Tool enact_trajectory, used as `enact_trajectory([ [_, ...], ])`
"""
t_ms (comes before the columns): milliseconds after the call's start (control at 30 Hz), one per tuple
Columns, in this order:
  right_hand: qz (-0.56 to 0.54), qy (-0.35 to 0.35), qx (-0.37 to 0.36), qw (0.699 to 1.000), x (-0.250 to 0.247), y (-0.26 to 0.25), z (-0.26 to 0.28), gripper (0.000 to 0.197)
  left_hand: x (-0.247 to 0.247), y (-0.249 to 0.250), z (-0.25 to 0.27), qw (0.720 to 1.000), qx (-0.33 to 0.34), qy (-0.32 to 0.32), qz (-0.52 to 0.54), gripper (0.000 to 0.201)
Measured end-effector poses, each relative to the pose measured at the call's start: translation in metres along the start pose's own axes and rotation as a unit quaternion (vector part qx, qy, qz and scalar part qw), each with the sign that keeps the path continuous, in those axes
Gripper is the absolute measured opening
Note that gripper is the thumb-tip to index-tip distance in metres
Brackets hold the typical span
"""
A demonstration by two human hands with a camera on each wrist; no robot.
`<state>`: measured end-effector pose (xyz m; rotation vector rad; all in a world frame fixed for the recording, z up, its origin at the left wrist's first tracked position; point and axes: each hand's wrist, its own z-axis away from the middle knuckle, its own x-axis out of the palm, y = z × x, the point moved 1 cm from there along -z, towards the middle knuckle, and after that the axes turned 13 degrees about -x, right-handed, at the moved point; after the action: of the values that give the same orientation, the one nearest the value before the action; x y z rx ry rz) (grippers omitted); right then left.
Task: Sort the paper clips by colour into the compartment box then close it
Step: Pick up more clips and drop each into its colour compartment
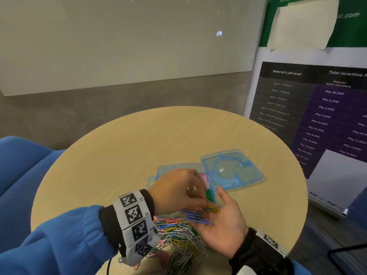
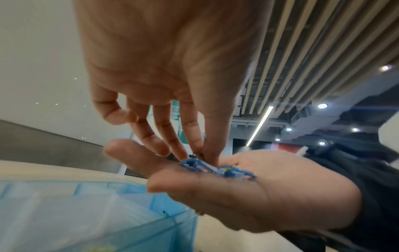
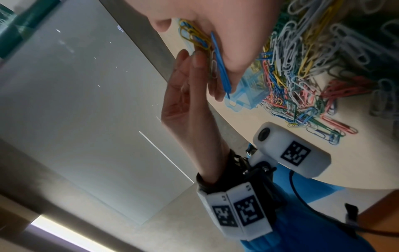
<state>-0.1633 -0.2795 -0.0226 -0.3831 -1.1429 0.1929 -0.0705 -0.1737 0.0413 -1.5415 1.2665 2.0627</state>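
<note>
My right hand point(image 1: 223, 216) lies open, palm up, above the table's near side, and carries several blue paper clips point(image 1: 196, 216) and a few yellow clips point(image 1: 213, 209). My left hand point(image 1: 200, 205) reaches over it from the left, thumb and forefinger pinching a clip in that palm point(image 2: 205, 154). The right wrist view shows those fingertips point(image 3: 195, 58) at the yellow clips point(image 3: 194, 37), beside a blue clip point(image 3: 220, 66). Behind the hands stands the pale blue compartment box point(image 1: 164, 169), partly hidden, with green clips point(image 1: 208, 194) and pink clips point(image 1: 203, 176) in it. Its lid point(image 1: 232, 171) lies open to the right.
A big mixed pile of coloured clips point(image 1: 178, 239) covers the near edge of the round wooden table point(image 1: 139, 139), under my wrists. A blue chair point(image 1: 19, 165) sits at the left. A printed poster board point(image 1: 317, 116) leans at the table's right edge.
</note>
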Motion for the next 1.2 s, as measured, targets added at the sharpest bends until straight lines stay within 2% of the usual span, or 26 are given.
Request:
enact_trajectory([
  [167, 0.01, 0.007, 0.012, 1.0, 0.005, -0.002, 0.004, 0.083, -0.011, -0.002, -0.011, 0.995, -0.018, 0.08, 0.052, 0.009],
  [233, 0.017, 0.01, 0.009, 1.0, 0.005, -0.002, 0.004, 0.082, -0.011, -0.004, -0.012, 0.996, -0.011, 0.077, 0.053, 0.013],
  [333, 0.006, 0.018, -0.012, 1.0, 0.006, -0.002, 0.005, 0.069, -0.002, -0.001, -0.007, 0.996, 0.05, 0.046, 0.06, 0.014],
  [467, 0.004, -0.002, -0.012, 1.0, 0.009, 0.0, 0.008, 0.063, 0.017, 0.003, 0.0, 0.994, 0.102, 0.036, 0.007, 0.012],
  [567, -0.001, -0.016, -0.008, 1.0, 0.007, 0.002, 0.006, 0.06, 0.023, 0.004, 0.003, 0.994, 0.095, 0.038, 0.034, 0.006],
  [800, 0.002, -0.031, -0.004, 1.0, 0.001, -0.001, 0.0, 0.073, 0.01, -0.001, 0.007, 0.985, 0.055, 0.014, 0.164, 0.006],
  [1067, 0.011, -0.047, 0.01, 0.999, 0.006, -0.002, 0.005, 0.072, 0.005, -0.008, 0.013, 0.978, 0.014, -0.013, 0.209, 0.013],
  [1200, 0.006, -0.046, 0.011, 0.999, 0.008, -0.001, 0.005, 0.071, 0.001, -0.008, 0.014, 0.979, 0.01, -0.005, 0.206, 0.011],
])
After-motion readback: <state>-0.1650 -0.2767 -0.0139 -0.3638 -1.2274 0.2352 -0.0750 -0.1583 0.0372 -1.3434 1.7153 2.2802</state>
